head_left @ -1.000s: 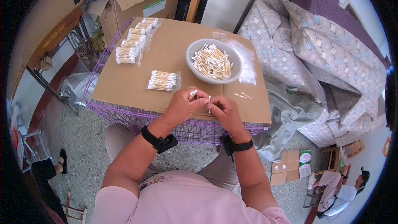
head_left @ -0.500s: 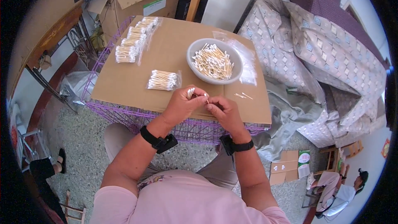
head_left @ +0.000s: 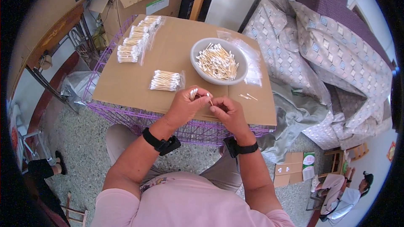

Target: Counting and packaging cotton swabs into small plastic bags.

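My left hand (head_left: 188, 104) is closed around a few cotton swabs (head_left: 194, 93), their white tips poking out above the fingers. Close beside it, my right hand (head_left: 227, 110) pinches a single cotton swab (head_left: 211, 101), which the left fingertips also seem to touch. Beyond the hands stands a grey bowl (head_left: 196, 68) heaped with loose cotton swabs (head_left: 217, 62). A clear bag of cotton swabs (head_left: 166, 80) lies flat just past my left hand. A few stray swabs (head_left: 249, 97) rest on the cardboard to the right of my right hand.
Several filled swab bags (head_left: 135, 42) overlap in a row at the far left of the cardboard sheet (head_left: 176, 38). Empty clear bags (head_left: 251, 65) lie right of the bowl. A purple wire cage (head_left: 198, 131) supports the cardboard. Another person (head_left: 343, 195) sits at the lower right.
Both hands stay almost in place, with the single swab between the fingertips shifting slightly. At the lower left, another person's foot has moved a little.
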A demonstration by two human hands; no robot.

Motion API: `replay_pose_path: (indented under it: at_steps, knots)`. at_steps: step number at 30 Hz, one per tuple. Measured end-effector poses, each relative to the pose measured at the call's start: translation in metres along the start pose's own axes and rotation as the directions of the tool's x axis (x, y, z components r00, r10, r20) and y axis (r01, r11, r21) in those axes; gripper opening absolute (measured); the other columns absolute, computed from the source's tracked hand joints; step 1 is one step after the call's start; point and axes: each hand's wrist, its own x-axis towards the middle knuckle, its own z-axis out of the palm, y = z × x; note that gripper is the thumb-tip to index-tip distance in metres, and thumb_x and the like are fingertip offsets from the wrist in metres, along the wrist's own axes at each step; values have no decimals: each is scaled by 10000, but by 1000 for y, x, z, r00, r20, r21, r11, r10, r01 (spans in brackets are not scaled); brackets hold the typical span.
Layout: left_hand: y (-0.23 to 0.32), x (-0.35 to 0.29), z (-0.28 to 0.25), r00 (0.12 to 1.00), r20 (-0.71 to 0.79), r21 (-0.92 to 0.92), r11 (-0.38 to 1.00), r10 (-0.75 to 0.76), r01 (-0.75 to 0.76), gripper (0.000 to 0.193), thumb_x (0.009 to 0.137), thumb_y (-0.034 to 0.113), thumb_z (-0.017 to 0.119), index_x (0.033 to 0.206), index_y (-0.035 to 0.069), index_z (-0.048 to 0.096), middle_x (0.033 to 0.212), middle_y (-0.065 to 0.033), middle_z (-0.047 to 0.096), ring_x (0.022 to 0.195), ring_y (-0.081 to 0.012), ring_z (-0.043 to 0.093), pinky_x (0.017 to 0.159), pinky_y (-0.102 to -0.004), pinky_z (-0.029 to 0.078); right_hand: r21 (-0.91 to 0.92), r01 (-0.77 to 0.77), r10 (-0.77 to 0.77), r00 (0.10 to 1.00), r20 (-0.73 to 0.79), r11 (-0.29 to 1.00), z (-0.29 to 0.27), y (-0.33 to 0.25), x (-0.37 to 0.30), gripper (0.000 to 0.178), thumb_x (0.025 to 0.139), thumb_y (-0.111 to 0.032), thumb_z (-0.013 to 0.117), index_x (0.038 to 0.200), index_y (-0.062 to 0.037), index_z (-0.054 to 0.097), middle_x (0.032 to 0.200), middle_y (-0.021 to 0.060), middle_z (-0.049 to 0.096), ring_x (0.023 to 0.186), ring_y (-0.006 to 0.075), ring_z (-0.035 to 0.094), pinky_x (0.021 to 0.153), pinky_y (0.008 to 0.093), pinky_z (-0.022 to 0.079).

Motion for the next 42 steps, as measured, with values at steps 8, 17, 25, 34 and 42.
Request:
replay_pose_path:
  at_steps: [8, 17, 25, 34, 42]
  knots:
    - [5, 0, 1, 1000, 13, 29, 1000, -4, 4, 64, 904, 88, 645, 926, 29, 658, 861, 23, 644, 788, -30, 554, 697, -208, 469, -90, 22, -22, 1000, 1, 996, -3, 6, 0, 126, 858, -81, 682, 945, -14, 620, 806, 26, 632, 702, 79, 563, 614, 239, 471]
    - [6, -2, 0, 996, -26, -64, 994, -87, 85, 71, 916, 95, 630, 935, 32, 658, 853, 35, 640, 778, -24, 549, 678, -207, 466, 11, -3, 3, 1000, -13, 1000, -1, 1, 0, 142, 845, -72, 697, 951, -18, 621, 805, 21, 616, 713, 76, 558, 619, 239, 465]
    - [0, -1, -2, 998, 59, 48, 999, -9, 6, 78, 923, 96, 620, 966, 41, 653, 832, 49, 615, 732, -14, 506, 628, -194, 428, 27, -45, 45, 999, 2, 999, 0, 0, -2, 86, 849, -65, 683, 901, -39, 619, 781, 15, 590, 689, 59, 534, 586, 222, 429]
    - [13, 3, 11, 996, 60, 411, 908, 62, -81, 95, 855, 99, 679, 894, 16, 655, 772, -12, 584, 692, -97, 520, 624, -246, 439, 111, 95, -70, 975, -210, 989, -6, 12, 1, 118, 861, -61, 668, 923, -64, 567, 780, -39, 523, 672, 28, 471, 568, 203, 393]
    - [3, 0, 8, 985, 125, 539, 825, 123, -171, 113, 841, 107, 687, 900, 13, 670, 813, -74, 615, 731, -142, 583, 649, -295, 469, -126, 96, -107, 991, -80, 987, -8, -8, -1, 132, 846, -139, 686, 853, -29, 613, 782, 61, 575, 670, 140, 540, 594, 296, 435]
